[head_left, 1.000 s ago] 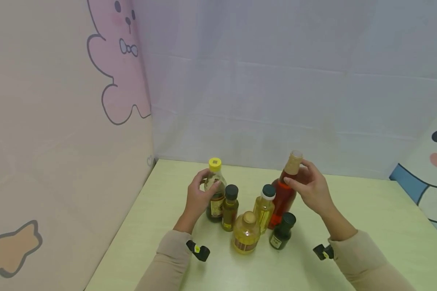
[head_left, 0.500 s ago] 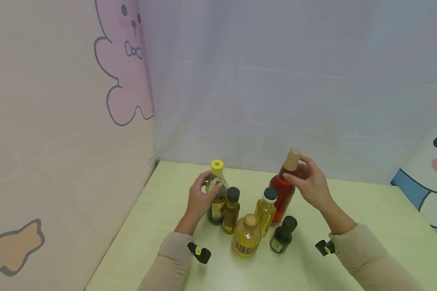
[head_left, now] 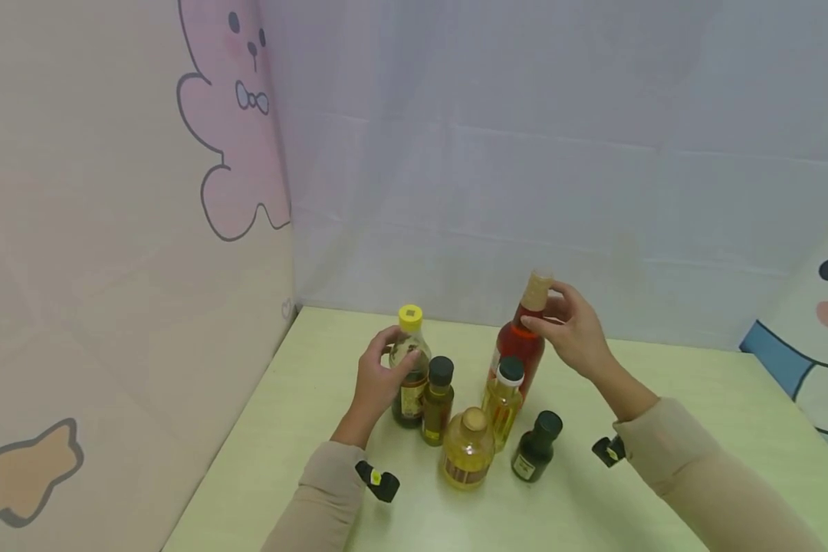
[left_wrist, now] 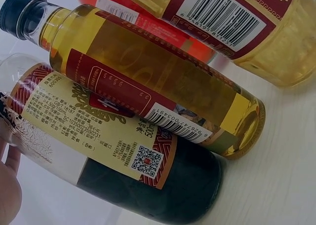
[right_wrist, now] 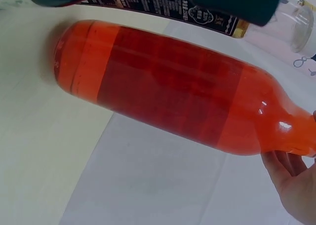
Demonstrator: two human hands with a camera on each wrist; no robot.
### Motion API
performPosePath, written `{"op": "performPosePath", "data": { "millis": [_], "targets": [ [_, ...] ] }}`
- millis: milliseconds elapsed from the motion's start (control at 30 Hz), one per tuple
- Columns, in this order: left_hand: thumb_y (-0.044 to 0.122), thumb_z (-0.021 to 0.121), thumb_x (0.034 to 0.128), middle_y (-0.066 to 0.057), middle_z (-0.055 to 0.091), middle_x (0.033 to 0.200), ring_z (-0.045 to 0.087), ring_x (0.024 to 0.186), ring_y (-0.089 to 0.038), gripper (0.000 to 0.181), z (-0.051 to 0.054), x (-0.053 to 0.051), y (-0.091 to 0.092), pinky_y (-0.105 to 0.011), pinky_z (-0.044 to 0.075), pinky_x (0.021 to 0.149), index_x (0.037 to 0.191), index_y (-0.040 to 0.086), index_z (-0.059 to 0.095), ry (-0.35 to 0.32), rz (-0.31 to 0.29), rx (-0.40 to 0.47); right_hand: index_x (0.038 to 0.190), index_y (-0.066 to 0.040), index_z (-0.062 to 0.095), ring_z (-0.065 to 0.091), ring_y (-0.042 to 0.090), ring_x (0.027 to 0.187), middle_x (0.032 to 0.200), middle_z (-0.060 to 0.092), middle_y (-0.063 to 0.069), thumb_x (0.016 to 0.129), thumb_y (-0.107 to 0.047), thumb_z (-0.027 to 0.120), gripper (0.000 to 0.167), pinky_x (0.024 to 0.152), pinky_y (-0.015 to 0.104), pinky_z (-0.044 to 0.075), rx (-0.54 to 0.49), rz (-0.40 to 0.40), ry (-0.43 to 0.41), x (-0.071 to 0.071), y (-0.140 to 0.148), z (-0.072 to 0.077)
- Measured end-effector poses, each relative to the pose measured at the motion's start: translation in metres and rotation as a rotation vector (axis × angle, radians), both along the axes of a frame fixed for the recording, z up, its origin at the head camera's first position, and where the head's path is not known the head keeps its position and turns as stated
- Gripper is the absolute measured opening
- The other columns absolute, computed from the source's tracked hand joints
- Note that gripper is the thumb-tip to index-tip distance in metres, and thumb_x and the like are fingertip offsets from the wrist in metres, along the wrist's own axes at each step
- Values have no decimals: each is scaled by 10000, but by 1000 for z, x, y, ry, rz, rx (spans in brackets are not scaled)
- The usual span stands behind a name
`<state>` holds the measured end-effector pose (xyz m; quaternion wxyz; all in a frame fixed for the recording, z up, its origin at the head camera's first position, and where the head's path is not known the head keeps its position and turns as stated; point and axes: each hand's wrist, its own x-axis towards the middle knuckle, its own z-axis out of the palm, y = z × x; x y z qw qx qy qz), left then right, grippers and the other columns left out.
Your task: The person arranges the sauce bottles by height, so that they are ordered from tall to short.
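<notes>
- The red bottle [head_left: 520,345] is held by the right hand [head_left: 574,331]; its neck is pinched between thumb and fingers, with the tan-wrapped top rising above the grip.
- Its body is seen below that grip, the lower part being hidden in the head view by the oil bottle [head_left: 501,406]. Whether its weight is borne by the table [head_left: 704,429] cannot be told.
- The yellow-capped bottle [head_left: 409,399] is gripped by the left hand [head_left: 381,376] around its upper part, the thumb being laid on the near side; the cap is left above the grip, and dark liquid is seen below it.
- Just right of the left grip, the slim bottle [head_left: 437,418] is placed upright, the yellow-capped bottle being partly covered by it.
- Below and left of the right grip, the oil bottle is topped by a dark green cap over a white collar.
- Between the two grips and nearer the person, the jug [head_left: 467,456] is set, topped with a gold cap.
- Under the right grip, also nearer the person, the dark bottle [head_left: 536,452] is set slightly apart from the oil bottle.
- Behind each grip, the forearm is covered by a beige sleeve [head_left: 683,452].
- Beyond both grips, the table is backed by a pale curtain [head_left: 490,192]; far left, a pink bear [head_left: 244,153] is printed.
</notes>
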<state>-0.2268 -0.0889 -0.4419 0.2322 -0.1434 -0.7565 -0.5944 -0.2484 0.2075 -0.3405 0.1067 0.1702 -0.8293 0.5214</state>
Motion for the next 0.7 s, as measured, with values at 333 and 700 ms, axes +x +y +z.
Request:
{"op": "performPosePath", "data": {
  "millis": [333,700],
  "targets": [
    [176,702,891,-112,621,1165,546,1100,-260,419,-2,-2,0,-465,421,927,1260,31,564,32,1,-20,1411,-13,390,585,387,1095,1197,594,265,903,-89,709,605,930,549,462,25,70,-45,-16,-11,12],
    [189,699,889,-98,622,1168,540,1113,-249,415,1,-3,2,-458,420,933,1253,36,571,13,-1,-19,1408,-40,394,571,376,1110,1227,590,246,905,-100,706,595,957,551,442,33,79,-76,-38,-20,20]
  ]
}}
